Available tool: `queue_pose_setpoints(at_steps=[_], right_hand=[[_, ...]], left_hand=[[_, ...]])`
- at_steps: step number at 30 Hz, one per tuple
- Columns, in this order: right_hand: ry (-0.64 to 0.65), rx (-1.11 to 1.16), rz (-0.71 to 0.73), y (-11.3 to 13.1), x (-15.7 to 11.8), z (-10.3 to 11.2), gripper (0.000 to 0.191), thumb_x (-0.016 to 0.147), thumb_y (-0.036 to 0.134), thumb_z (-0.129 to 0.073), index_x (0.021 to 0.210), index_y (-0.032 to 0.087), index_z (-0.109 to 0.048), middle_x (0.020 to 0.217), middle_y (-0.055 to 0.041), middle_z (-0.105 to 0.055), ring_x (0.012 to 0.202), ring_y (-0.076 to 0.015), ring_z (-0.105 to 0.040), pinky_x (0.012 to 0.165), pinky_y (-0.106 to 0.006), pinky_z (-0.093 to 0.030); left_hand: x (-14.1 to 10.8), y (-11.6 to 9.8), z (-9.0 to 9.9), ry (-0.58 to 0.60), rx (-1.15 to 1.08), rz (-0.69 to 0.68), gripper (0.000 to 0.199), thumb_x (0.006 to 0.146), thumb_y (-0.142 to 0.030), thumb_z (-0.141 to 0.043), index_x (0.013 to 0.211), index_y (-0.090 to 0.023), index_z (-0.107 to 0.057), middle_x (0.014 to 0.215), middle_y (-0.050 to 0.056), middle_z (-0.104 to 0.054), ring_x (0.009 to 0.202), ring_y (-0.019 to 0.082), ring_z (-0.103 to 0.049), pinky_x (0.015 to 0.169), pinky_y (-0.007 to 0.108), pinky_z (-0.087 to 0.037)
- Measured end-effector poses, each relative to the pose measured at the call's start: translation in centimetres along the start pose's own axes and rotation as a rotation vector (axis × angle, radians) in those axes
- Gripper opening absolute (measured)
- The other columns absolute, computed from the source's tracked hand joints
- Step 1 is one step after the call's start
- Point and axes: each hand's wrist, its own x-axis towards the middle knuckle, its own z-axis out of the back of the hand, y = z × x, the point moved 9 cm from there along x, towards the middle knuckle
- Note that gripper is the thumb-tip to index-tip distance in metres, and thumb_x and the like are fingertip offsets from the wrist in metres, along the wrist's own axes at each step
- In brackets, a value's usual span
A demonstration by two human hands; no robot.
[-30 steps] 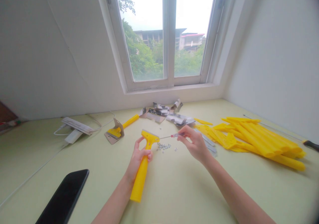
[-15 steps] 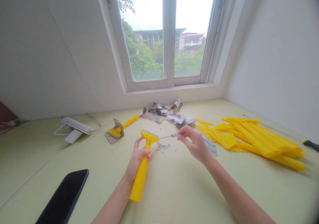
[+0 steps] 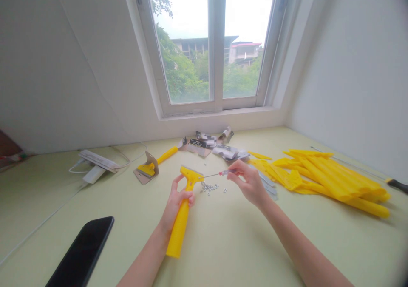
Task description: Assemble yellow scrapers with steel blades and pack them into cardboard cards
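One yellow plastic scraper (image 3: 182, 223), gripped over a pale green table (image 3: 223, 244).
Left hand (image 3: 176, 200) closed round its handle, head up; right hand (image 3: 250, 184) pinches a slim screwdriver (image 3: 219, 174), tip at the scraper head. Small metal nuts (image 3: 208, 188) lie just beside. Print on the packaging cards (image 3: 200, 146) behind is too small to read.

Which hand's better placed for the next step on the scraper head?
Probably the right hand: it pinches a small screwdriver with its tip at the yellow scraper head. The left hand is wrapped around the scraper handle, so it is busy holding the tool.
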Motion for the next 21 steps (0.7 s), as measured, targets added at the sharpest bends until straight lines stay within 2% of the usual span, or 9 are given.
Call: queue_pose_setpoints(at_steps=[11, 15, 21], right_hand=[[0.001, 0.035, -0.022, 0.0, 0.0, -0.1, 0.006, 0.077, 0.024, -0.053, 0.077, 0.018, -0.052, 0.07, -0.0034, -0.065, 0.065, -0.0155, -0.061, 0.065, -0.03, -0.048], [0.006, 0.057, -0.039, 0.1, 0.1, -0.1, 0.013, 0.078, 0.031, -0.053, 0.074, 0.018, -0.052, 0.068, -0.0034, -0.066, 0.062, -0.0149, -0.061, 0.06, -0.027, -0.048], [0.006, -0.086, 0.0, 1.0, 0.1, 0.0, 0.02, 0.08, 0.035, -0.05, 0.07, 0.018, -0.054, 0.065, -0.0035, -0.066, 0.059, -0.0149, -0.06, 0.054, -0.026, -0.045]], left_hand=[[0.2, 0.0, 0.1, 0.005, 0.0, -0.011, 0.064, 0.059, -0.014, -0.059, 0.114, -0.027, -0.031, 0.063, -0.006, -0.05, 0.044, 0.005, -0.042, 0.046, 0.018, -0.029], [0.1, 0.0, 0.0, 0.012, -0.001, 0.001, 0.063, 0.059, -0.014, -0.059, 0.114, -0.028, -0.03, 0.059, -0.007, -0.049, 0.044, 0.005, -0.041, 0.046, 0.018, -0.029], [0.0, 0.1, -0.2, 0.009, 0.004, 0.007, 0.066, 0.058, -0.015, -0.06, 0.115, -0.028, -0.031, 0.059, -0.007, -0.049, 0.044, 0.005, -0.041, 0.046, 0.018, -0.029]])
